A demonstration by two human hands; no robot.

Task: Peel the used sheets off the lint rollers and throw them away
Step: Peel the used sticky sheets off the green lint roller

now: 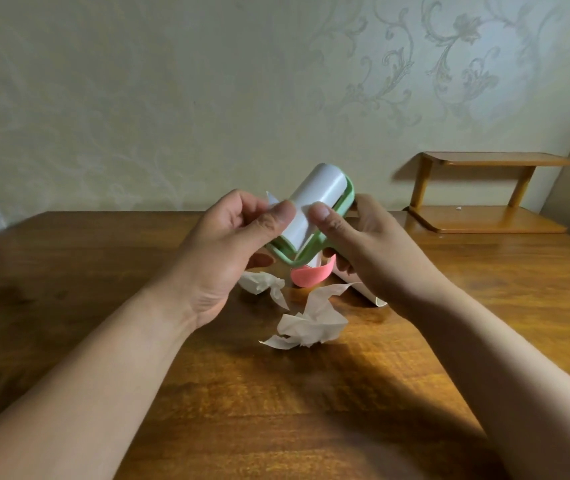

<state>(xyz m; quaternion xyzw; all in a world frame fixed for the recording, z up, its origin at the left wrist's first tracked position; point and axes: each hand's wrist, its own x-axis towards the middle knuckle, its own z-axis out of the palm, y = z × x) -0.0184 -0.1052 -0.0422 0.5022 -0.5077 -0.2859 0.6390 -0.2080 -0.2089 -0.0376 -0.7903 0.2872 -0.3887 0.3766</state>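
the green roller [314, 206] is held above the worktop [103, 271]: right hand [363, 251] fingers clamped on its frame, left hand [228, 244] fingers pinching the loose sheet [273, 202] corner. the sheet looks thin, sticky and tearable, so grip the lifted edge and pull evenly.

Both forearms bare, no sleeves; left grip [228, 237] and right grip [363, 251] ungloved.

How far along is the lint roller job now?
Done: two crumpled sheets lie peeled on the table. In hand: the right hand holds the green roller; the left hand pinches its sheet edge. Left: binning the sheets; no bin is visible.
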